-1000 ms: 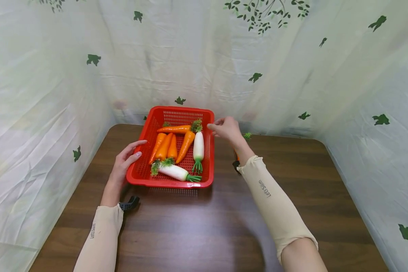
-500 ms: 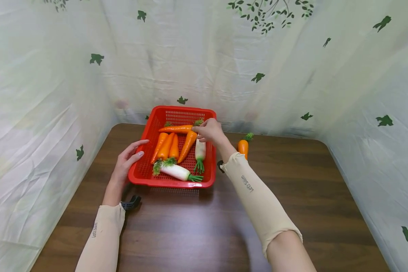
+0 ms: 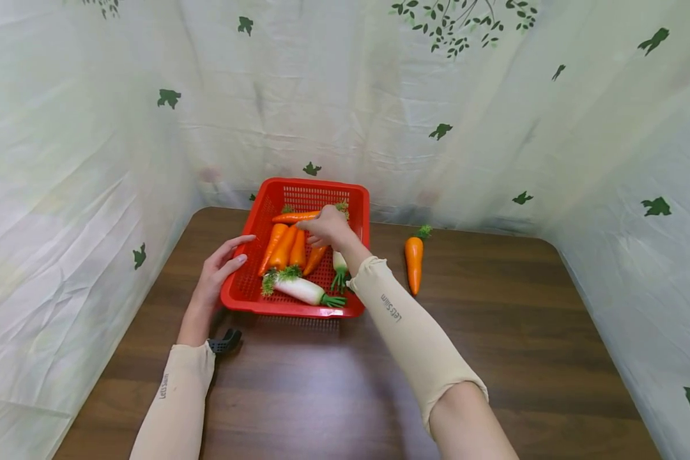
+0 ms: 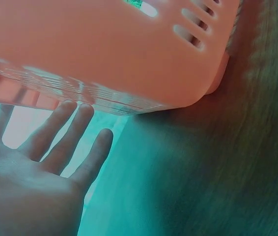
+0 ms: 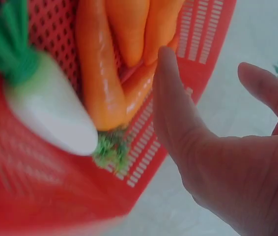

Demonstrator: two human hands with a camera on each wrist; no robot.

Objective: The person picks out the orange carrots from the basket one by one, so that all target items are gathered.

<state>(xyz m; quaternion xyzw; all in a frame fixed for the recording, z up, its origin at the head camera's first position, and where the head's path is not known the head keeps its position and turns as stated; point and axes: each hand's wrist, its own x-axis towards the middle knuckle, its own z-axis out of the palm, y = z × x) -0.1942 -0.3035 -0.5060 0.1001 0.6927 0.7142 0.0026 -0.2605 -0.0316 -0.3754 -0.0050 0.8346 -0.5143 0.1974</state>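
Observation:
A red plastic basket holds several orange carrots with leafy tops. Two white radishes with green stems lie among them: one radish along the near side, the other radish partly covered by my right arm. My left hand rests at the basket's left rim, its fingers extended along the outside in the left wrist view. Over the carrots hovers my right hand, partly hiding them. In the right wrist view its thumb and finger stand apart with nothing between.
A single carrot lies on the brown wooden table, right of the basket. A pale curtain with leaf prints surrounds the table at the back and sides.
My right hand has moved left from beyond the basket's right rim to above the carrots inside. The carrot on the table, earlier mostly behind my arm, shows fully. My left hand stays put.

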